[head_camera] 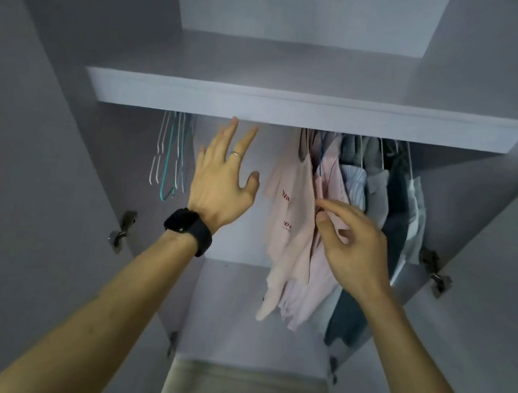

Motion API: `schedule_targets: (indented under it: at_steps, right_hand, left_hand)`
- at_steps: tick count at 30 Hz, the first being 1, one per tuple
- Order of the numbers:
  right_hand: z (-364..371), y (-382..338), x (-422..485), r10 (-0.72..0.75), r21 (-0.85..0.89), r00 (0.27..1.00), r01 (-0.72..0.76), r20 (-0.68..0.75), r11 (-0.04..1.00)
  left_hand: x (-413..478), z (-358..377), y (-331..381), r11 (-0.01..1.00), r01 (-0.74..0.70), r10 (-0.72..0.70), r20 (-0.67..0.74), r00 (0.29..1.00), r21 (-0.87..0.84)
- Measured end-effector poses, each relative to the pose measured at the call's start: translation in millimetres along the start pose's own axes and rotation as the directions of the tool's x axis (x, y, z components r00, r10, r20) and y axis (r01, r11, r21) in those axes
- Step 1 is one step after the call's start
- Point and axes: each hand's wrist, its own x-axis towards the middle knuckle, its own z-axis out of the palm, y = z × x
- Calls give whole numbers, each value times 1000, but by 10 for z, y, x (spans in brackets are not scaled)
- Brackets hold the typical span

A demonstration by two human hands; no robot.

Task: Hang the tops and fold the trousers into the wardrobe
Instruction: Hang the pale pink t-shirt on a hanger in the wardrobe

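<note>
Left hand (220, 185) is spread wide, fingertips at the wardrobe shelf (294, 109) front edge, left of the hanging tops (377, 191). Right hand (353, 240), loosely curled, touches the pink striped shirt (330, 175) among them; whether it pinches is unclear.

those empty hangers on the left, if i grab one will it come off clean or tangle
Probably light and stiff: the empty hangers look thin and wiry. They hang bunched together, so pulling one likely drags its neighbours. Hanging free, they should swing when nudged.
</note>
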Motion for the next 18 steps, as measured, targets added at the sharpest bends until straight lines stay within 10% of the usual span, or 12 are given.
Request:
schedule_targets:
  at_steps: [11, 18]
  right_hand:
    - [-224, 652, -1233, 248, -291, 966, -217, 74, 932]
    - [-344, 718, -1887, 471, -476, 871, -475, -138, 740]
  left_hand:
    - [-1527, 1035, 251, 989, -28, 85, 416, 906, -143]
    - [-1589, 1700, 401, 940, -172, 331, 660, 675, -295]
